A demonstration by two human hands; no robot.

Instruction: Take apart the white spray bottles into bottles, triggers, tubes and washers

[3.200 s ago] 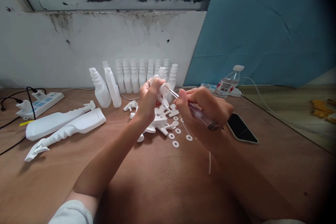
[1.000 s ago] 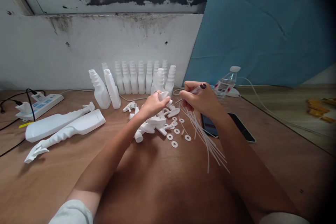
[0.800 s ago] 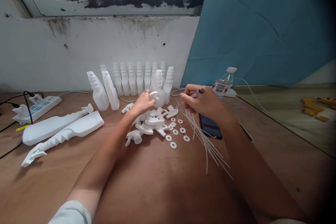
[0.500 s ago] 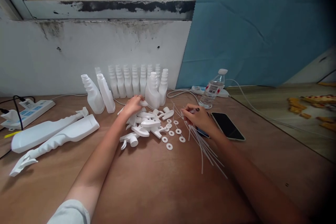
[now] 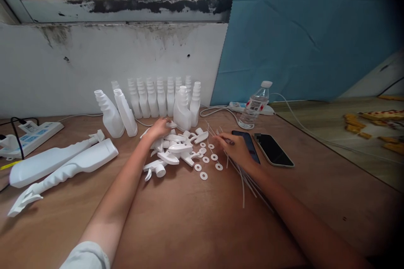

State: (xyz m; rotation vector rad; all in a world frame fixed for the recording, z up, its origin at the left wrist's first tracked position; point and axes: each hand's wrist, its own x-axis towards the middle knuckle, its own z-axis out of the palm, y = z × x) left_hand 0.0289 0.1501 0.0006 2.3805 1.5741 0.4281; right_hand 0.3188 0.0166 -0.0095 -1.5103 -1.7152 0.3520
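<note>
My left hand [image 5: 160, 128] is closed at the back of a heap of white spray trigger heads [image 5: 179, 148], with one trigger head [image 5: 172, 125] showing at its fingertips. The palm side is hidden. My right hand [image 5: 235, 147] has its fingers pinched together, low over a loose bunch of thin clear tubes [image 5: 243, 185]. A short dark thing shows between those fingers; I cannot make out what it is. Several white ring washers [image 5: 203, 175] lie flat between the heap and my right hand.
White spray bottles [image 5: 151, 98] stand along the wall. Two bottles with trigger heads [image 5: 72, 164] lie at left by a power strip [image 5: 38, 136]. At right are a water bottle [image 5: 254, 107], a dark phone [image 5: 248, 143] and another phone [image 5: 274, 150].
My right hand has moved a little left and towards me, uncovering more of the dark phone beside it. My left hand stays at the heap. The view has shifted slightly.
</note>
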